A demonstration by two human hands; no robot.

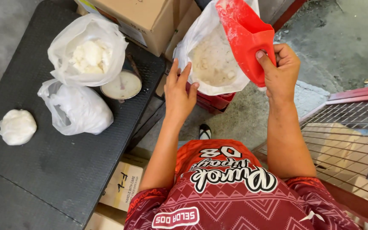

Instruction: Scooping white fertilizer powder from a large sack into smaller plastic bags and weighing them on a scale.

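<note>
Here right hand (280, 70) grips red scoop (243, 36) over bag (205, 59) rim.

Brown cartons (150, 17), white plastic bags (79, 108)

Bright, even daylight; soft shadows; image sharp, slight wide-angle stretch at edges.

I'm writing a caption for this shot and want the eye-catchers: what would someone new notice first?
First, the bright red plastic scoop, dusted white, gripped by the right hand at top centre over an open white plastic sack of pale powder, whose rim the left hand touches. On the black textured table at left stand an open clear bag of white lumps, a round metal dial scale and a tied white bundle.
</note>
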